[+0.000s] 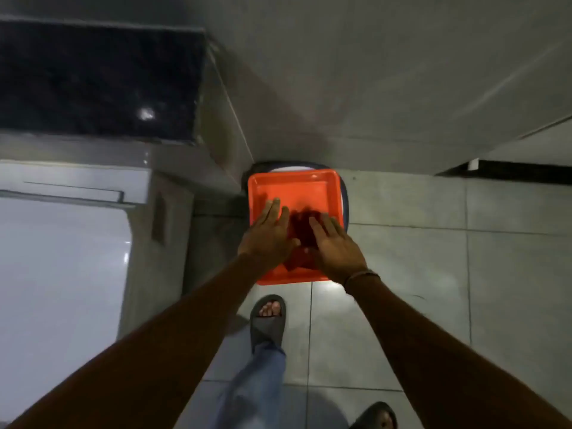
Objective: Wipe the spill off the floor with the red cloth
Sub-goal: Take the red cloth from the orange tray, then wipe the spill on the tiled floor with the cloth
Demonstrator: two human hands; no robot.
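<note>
Grey tiled floor (402,274) below, both open hands, left hand (269,233) and right hand (335,247), should bunch the dark red cloth (301,230) firmly before lifting it from the square orange plastic tray (294,188).

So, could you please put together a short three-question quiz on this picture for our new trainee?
1. True or false: the red cloth lies on the bare floor tiles.
2. What lies between the left hand and the right hand?
A. the cloth
B. a sponge
C. a bottle
3. Fill in: the orange tray sits in the corner, on top of a round ____ container.

Key
1. False: it lies in the tray.
2. A
3. dark-rimmed

Whether either hand's grip has closed on the cloth is unclear.
</note>
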